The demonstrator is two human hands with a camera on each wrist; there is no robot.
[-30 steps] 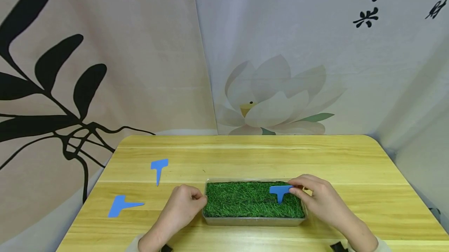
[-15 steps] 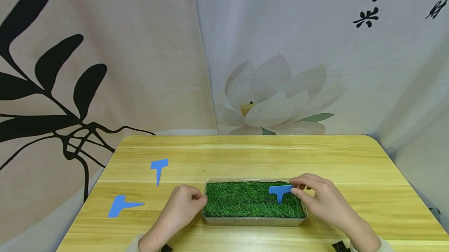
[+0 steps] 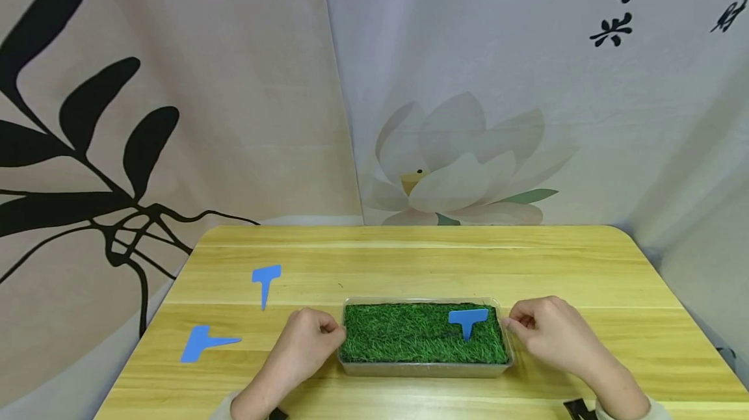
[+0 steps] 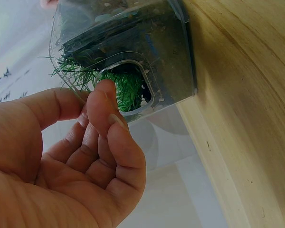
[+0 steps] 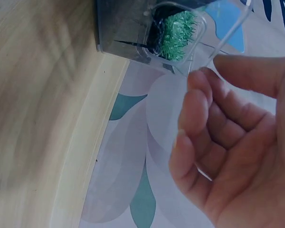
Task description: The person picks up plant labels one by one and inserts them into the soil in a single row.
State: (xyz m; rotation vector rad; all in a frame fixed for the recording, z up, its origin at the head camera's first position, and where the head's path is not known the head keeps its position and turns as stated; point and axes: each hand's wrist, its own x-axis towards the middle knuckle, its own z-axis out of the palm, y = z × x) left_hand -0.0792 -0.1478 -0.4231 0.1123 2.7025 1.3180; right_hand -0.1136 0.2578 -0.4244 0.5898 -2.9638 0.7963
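A clear plastic box (image 3: 421, 370) filled with green artificial grass (image 3: 404, 332) stands between the hands. My left hand (image 3: 307, 345) pinches its left rim between thumb and index finger, the other fingers curled. At the opposite end, my right hand (image 3: 552, 332) has thumb and fingertip on either side of the right rim, as the right wrist view shows. A blue T-shaped plant label (image 3: 468, 317) stands upright in the grass near the right end, apart from both hands. Its stem tip is hidden in the grass.
Two more blue plant labels lie flat on the wooden table (image 3: 585, 264): one label (image 3: 266, 282) at the back left, another label (image 3: 201, 343) left of my left hand. A printed curtain (image 3: 263, 82) hangs behind the table.
My right hand has let go of the blue plant label and moved slightly right and down to the box's right rim. The label stays standing. My left hand has not moved.
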